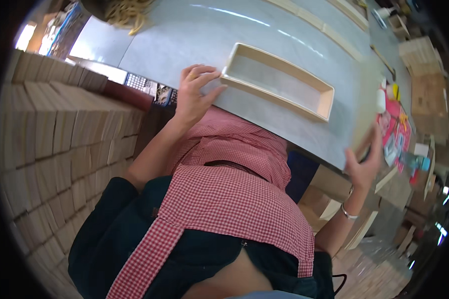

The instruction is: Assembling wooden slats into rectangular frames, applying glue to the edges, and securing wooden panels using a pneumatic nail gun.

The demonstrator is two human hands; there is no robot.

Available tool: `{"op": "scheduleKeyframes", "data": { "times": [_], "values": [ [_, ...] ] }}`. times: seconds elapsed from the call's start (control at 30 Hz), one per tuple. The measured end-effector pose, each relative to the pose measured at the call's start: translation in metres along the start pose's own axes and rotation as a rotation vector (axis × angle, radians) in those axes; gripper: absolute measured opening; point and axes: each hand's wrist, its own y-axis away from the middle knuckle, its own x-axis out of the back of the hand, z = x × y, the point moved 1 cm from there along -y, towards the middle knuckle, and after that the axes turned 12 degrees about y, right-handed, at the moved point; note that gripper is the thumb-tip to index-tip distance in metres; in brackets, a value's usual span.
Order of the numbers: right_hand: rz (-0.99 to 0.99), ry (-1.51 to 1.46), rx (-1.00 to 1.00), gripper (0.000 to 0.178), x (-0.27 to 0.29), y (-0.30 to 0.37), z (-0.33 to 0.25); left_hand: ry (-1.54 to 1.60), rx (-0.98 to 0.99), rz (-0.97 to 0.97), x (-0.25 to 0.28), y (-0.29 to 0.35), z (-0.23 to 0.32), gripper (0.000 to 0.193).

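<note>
A long, narrow rectangular wooden frame (279, 97) rests on the grey tabletop, and grey surface shows inside its pale walls. My left hand (197, 94) pinches its near left corner between thumb and fingers. To the right of the frame, at the table's edge, is my right hand (365, 162), its thumb apart from its fingers. A pale, thin wooden board (365, 112), smeared by motion, reaches away from between them. My grip on the board is only partly visible.
Wooden strips (319, 25) lie along the table's (179, 45) far side, and a hammer (384, 62) at the far right. A bundle of tan bands (127, 12) is at far left. Stacked wooden pieces (70, 124) fill the left. A bottle with a blue cap (416, 162) stands right.
</note>
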Motion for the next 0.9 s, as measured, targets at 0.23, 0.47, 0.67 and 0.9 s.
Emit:
{"op": "scheduleKeyframes", "data": {
  "times": [0.23, 0.47, 0.67, 0.9],
  "values": [
    [-0.34, 0.065, 0.514, 0.094, -0.057, -0.102, -0.077, 0.071, 0.122, -0.01, 0.006, -0.007, 0.018, 0.033],
    [-0.443, 0.126, 0.583, 0.095, -0.068, -0.128, -0.079, 0.036, 0.133, -0.054, 0.001, -0.008, 0.012, 0.034],
    [-0.501, 0.149, 0.558, 0.095, -0.053, -0.128, -0.069, 0.056, 0.125, -0.055, 0.001, -0.009, 0.01, 0.031],
    [-0.43, 0.091, 0.508, 0.093, -0.054, -0.114, -0.075, 0.052, 0.098, -0.044, 0.003, -0.014, 0.014, 0.028]
  ]
}}
